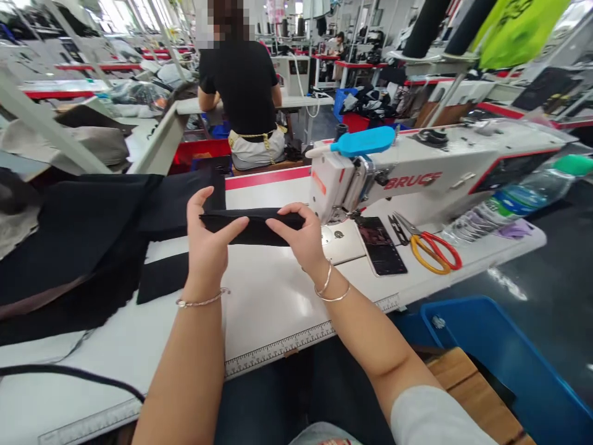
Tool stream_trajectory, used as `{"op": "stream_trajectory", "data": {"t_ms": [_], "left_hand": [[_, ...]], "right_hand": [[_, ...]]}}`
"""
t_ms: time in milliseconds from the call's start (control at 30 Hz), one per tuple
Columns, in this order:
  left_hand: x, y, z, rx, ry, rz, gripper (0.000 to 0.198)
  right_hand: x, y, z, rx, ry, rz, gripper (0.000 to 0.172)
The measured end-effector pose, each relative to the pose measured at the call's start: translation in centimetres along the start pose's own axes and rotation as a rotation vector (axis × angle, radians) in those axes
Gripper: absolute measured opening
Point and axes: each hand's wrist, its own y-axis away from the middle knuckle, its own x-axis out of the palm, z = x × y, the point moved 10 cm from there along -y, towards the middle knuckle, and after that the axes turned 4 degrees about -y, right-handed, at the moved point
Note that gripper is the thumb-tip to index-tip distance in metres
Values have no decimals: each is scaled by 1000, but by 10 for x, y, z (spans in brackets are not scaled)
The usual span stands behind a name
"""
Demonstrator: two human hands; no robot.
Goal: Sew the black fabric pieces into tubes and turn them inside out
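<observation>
Both of my hands hold a narrow black fabric piece [254,227] just above the white sewing table [269,303]. My left hand [208,244] pinches its left end between thumb and fingers. My right hand [301,238] pinches the right end, close to the needle area of the white sewing machine [417,179]. Another flat black fabric piece [162,278] lies on the table under my left wrist. A large heap of black cloth [78,241] covers the table's left side.
Red and yellow scissors [433,247], small snips [397,228] and a dark phone [382,247] lie by the machine base. A water bottle [514,201] lies at the right. A blue bin [500,352] stands below. A person in black [243,86] sits ahead, back turned.
</observation>
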Motion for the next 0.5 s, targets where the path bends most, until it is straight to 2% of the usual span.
{"op": "stream_trajectory", "data": {"t_ms": [167,367,500], "left_hand": [[17,7,-11,-11,-2,121,87],[17,14,-18,16,-124,82,69],[21,18,-24,9,-180,115,68]], "right_hand": [[-3,3,6,12,-38,-27,24],[-12,6,10,0,-52,-135,18],[-16,8,15,-29,-69,-179,17]]}}
